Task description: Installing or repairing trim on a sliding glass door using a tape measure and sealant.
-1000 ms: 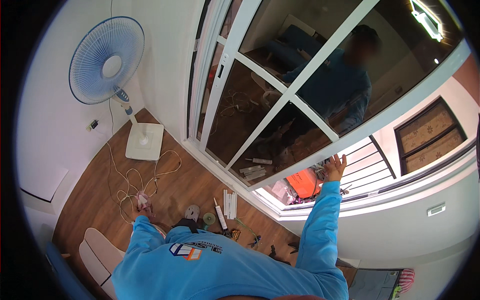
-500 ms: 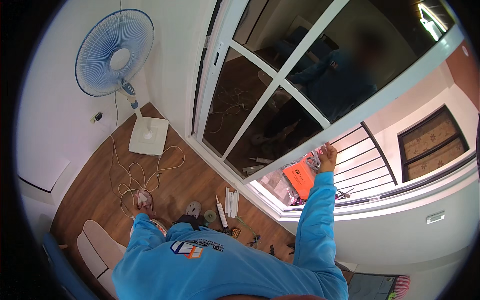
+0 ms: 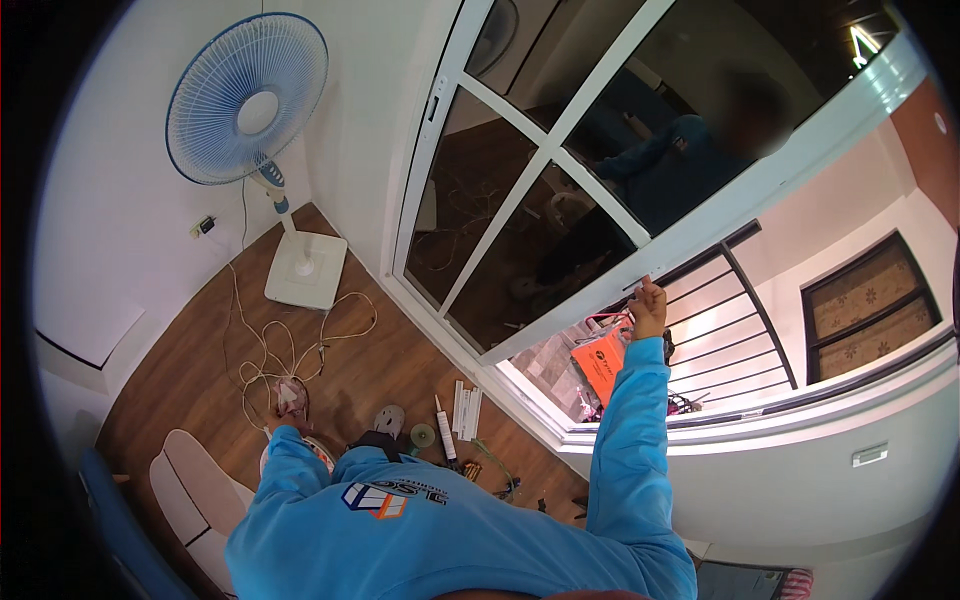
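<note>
Touching the window frame's edge [image 3: 690,227], the right grip [image 3: 650,308] looks half-curled, hold unclear.

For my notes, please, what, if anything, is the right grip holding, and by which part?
The right grip is at the edge of the white panel frame; holding cannot be confirmed.

the brown floor [image 3: 185,350] carries a fan base [image 3: 306,272], looped cord [image 3: 322,346], white tube [image 3: 445,432] and white strips [image 3: 466,411].
</note>
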